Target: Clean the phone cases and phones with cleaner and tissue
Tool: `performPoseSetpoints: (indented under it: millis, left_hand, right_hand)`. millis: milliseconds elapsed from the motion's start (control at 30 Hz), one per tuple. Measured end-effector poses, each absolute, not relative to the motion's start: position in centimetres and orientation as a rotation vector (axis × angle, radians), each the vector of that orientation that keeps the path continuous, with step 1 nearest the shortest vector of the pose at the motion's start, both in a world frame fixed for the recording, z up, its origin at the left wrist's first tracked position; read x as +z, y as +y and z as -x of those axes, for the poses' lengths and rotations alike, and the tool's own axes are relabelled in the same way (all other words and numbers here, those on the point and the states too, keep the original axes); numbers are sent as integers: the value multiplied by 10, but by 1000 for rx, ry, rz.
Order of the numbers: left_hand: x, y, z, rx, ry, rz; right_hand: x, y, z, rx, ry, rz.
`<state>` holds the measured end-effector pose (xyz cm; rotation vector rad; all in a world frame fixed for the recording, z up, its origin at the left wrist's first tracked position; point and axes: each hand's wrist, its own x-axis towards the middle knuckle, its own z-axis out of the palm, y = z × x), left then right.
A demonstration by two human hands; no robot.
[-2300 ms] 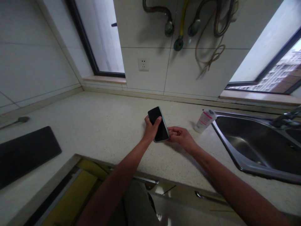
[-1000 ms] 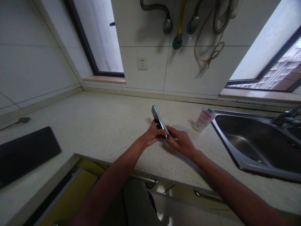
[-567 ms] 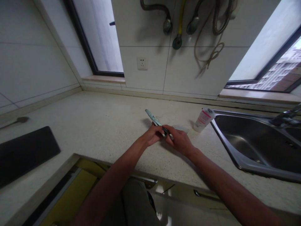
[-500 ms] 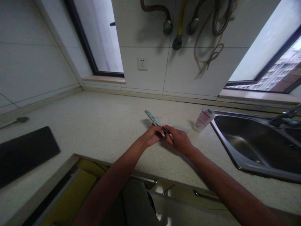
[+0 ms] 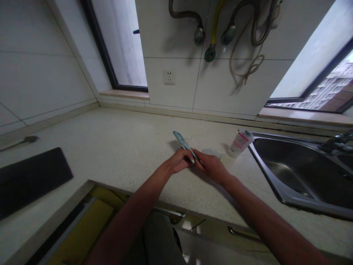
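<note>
The person is holding a phone (image 5: 184, 143) edge-on between both hands, its pale green edge facing up and its far end pointing toward the tiled wall (image 5: 176, 84). The phone is low over a speckled stone countertop (image 5: 110, 143) (whether it is touching the surface, the view does not show). The left hand (image 5: 179, 161) is closed around the phone from one side with its fingers curled, while the right hand (image 5: 211, 168) is gripping it from the other, and the two are nearly meeting at the phone's near end.

A small pale round lid (image 5: 211, 152) is lying just beyond the right hand, and a white bottle with a red label (image 5: 241, 143) is standing near the rim of a steel sink (image 5: 264, 136). Well to the left, a black mat (image 5: 31, 180) and a spoon (image 5: 29, 139) are lying on the counter.
</note>
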<state>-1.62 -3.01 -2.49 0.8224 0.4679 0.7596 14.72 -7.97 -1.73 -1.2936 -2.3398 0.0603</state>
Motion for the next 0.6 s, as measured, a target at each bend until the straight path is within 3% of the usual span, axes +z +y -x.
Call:
performPoseSetpoints:
  millis: [600]
  left_hand:
    - [-27,-23,24,663,474,-741]
  right_hand:
    - [-5,-77,-145,-29,-2482,1381]
